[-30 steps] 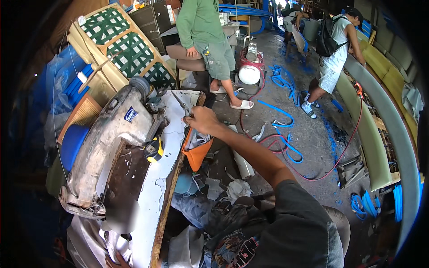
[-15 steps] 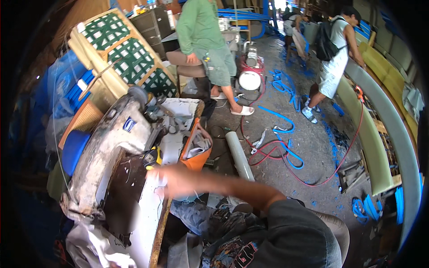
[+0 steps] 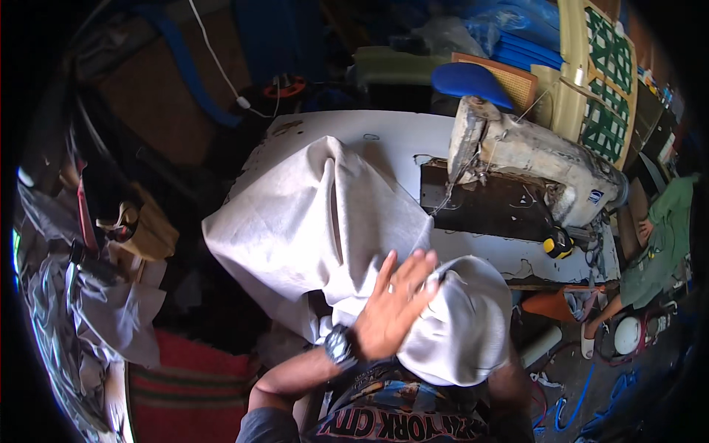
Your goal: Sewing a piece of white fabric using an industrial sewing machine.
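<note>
A large piece of off-white fabric lies creased over the sewing table and hangs toward me, with a bunched, rounded fold at its right. My left hand, with a watch at the wrist, rests over the fabric, fingers stretched out. Of my right arm only the forearm shows beside the bunched fold; the cloth hides that hand. Beyond the fabric stands a worn, pale sewing machine, with one corner of the cloth near its needle end.
A yellow and black tape measure lies on the white table top. Behind the machine are a blue rounded panel and a webbed wooden frame. A person in green is at the far right. Cloth scraps hang at the left.
My view has swung left from the workshop floor to the fabric on the table. My right arm, earlier stretched across the table near the tape measure, is now back beside the cloth.
</note>
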A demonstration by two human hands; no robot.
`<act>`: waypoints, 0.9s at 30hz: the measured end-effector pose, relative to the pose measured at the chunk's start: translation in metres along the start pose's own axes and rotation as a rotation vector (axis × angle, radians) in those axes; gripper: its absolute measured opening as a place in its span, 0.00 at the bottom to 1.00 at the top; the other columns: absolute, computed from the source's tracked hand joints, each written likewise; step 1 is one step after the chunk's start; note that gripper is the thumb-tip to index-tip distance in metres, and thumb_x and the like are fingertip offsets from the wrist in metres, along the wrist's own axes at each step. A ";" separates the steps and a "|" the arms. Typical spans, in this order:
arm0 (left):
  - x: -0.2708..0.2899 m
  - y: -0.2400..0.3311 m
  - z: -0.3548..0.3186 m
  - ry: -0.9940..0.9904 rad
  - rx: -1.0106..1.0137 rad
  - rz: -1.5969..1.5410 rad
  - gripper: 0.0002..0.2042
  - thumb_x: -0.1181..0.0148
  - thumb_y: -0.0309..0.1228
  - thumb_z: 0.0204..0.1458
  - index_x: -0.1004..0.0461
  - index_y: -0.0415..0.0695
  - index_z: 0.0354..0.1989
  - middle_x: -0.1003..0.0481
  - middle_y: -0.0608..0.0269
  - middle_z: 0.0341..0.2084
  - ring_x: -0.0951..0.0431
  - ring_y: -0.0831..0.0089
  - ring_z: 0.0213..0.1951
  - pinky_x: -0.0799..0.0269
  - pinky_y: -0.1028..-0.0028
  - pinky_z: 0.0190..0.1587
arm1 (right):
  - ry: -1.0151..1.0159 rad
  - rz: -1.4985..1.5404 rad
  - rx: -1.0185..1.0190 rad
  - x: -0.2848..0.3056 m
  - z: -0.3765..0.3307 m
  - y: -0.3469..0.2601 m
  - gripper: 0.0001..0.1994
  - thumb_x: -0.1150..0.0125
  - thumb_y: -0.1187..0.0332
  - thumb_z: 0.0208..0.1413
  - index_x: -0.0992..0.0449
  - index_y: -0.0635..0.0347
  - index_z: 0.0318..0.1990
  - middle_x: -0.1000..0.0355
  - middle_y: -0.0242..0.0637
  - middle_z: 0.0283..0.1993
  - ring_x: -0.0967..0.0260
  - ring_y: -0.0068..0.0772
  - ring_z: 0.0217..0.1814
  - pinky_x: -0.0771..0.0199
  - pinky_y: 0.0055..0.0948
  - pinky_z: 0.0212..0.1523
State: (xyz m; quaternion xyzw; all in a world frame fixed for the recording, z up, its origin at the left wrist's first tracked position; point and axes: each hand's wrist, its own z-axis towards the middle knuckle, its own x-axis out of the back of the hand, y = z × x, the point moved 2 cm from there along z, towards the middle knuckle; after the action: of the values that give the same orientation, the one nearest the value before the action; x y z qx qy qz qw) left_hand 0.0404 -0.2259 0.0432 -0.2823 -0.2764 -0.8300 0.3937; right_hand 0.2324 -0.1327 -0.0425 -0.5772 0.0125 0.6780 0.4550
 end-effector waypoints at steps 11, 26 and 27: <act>0.161 -0.135 -0.018 0.103 0.603 0.445 0.24 0.35 0.31 0.57 0.27 0.36 0.61 0.23 0.48 0.53 0.24 0.53 0.58 0.29 0.56 0.62 | 0.073 -0.816 0.226 -0.054 0.099 0.003 0.21 0.29 0.67 0.59 0.24 0.68 0.57 0.21 0.45 0.52 0.21 0.37 0.54 0.22 0.36 0.59; 0.403 -0.023 -0.156 -0.181 1.428 0.491 0.25 0.37 0.27 0.53 0.26 0.37 0.61 0.23 0.49 0.55 0.22 0.58 0.56 0.26 0.60 0.59 | -0.008 -1.545 -0.220 0.054 0.035 0.076 0.12 0.46 0.77 0.55 0.24 0.64 0.46 0.24 0.57 0.36 0.22 0.59 0.39 0.25 0.42 0.35; 0.398 -0.034 -0.164 -0.215 1.421 0.466 0.25 0.37 0.27 0.53 0.26 0.37 0.61 0.23 0.49 0.55 0.22 0.58 0.56 0.26 0.61 0.59 | -0.050 -1.568 -0.112 0.031 0.031 0.054 0.12 0.46 0.78 0.55 0.24 0.65 0.46 0.24 0.53 0.35 0.21 0.50 0.37 0.25 0.38 0.36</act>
State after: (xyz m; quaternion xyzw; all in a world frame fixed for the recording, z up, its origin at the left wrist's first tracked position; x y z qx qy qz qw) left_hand -0.2394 -0.5170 0.1952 -0.0912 -0.7153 -0.3150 0.6171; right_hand 0.1771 -0.1286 -0.0846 -0.4240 -0.4429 0.1715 0.7711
